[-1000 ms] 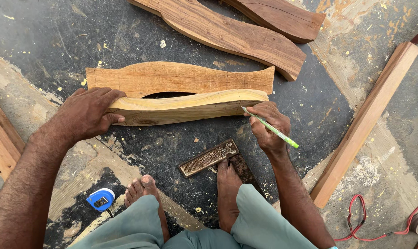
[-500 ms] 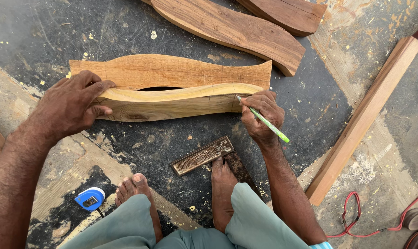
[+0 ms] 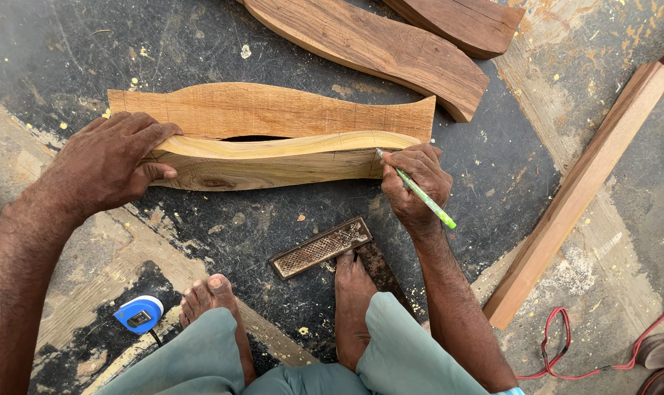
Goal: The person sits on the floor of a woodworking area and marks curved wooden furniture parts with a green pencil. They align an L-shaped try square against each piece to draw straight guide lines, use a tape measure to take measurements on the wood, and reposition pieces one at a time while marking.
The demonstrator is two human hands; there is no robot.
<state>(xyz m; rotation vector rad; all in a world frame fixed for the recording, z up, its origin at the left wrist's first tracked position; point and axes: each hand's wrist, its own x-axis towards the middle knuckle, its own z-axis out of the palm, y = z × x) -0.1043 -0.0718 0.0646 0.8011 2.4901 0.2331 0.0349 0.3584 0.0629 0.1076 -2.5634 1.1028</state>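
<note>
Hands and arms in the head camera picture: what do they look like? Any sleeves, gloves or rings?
Both arms are bare all the way up, with no sleeves in view. The left hand and the right hand wear no gloves, and no rings, watch or bracelets show. The forearms look hairy, and the knuckles are creased and wrinkly.

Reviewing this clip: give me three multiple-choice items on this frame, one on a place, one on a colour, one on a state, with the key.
1. Where is the blue tape measure?
A. on the curved plank
B. on the floor by the person's foot
C. in the left hand

2. What colour is the pencil?
A. green
B. red
C. black

3. What is the left hand doing?
A. hanging free
B. holding the pencil
C. pressing on the curved plank

Key: 1 B, it lies beside the toes; 2 A, the shaft in the right hand is green; 3 C, its fingers lie flat over the plank's left end.
</note>
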